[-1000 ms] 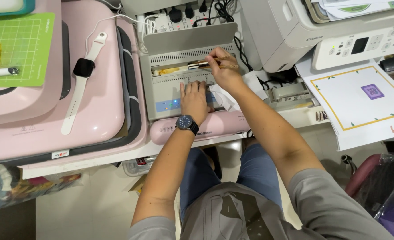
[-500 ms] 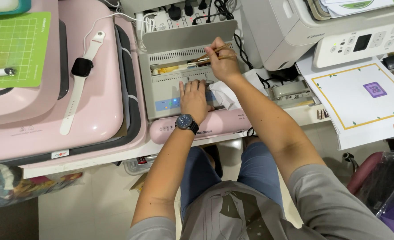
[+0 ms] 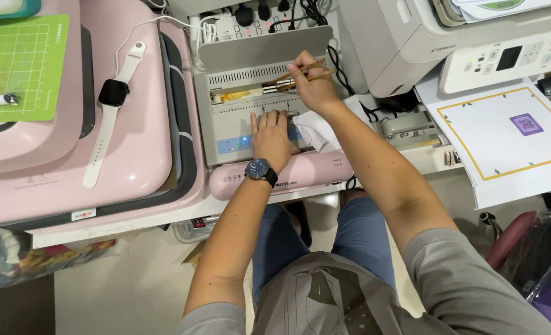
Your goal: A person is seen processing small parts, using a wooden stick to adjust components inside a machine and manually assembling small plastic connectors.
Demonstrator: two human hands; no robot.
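My left hand [image 3: 270, 138] lies flat on the front panel of a grey desktop machine [image 3: 232, 133] with an open slot, fingers spread, a dark wristwatch on the wrist. My right hand [image 3: 312, 87] grips a pair of wooden chopsticks [image 3: 291, 77] whose tips reach into the machine's slot, beside a yellowish strip [image 3: 235, 96] lying there. A crumpled white paper [image 3: 316, 133] sits under my right wrist.
A pink laminator [image 3: 312, 170] lies in front of the grey machine. To the left, a pink press [image 3: 132, 142] carries a white smartwatch [image 3: 109, 102] and a green cutting mat [image 3: 21, 68]. A white printer [image 3: 461, 43] and a printed sheet [image 3: 505, 136] stand right. A power strip [image 3: 244, 22] is behind.
My right hand with the chopsticks has shifted slightly up and right over the slot. The left hand stays pressed on the machine.
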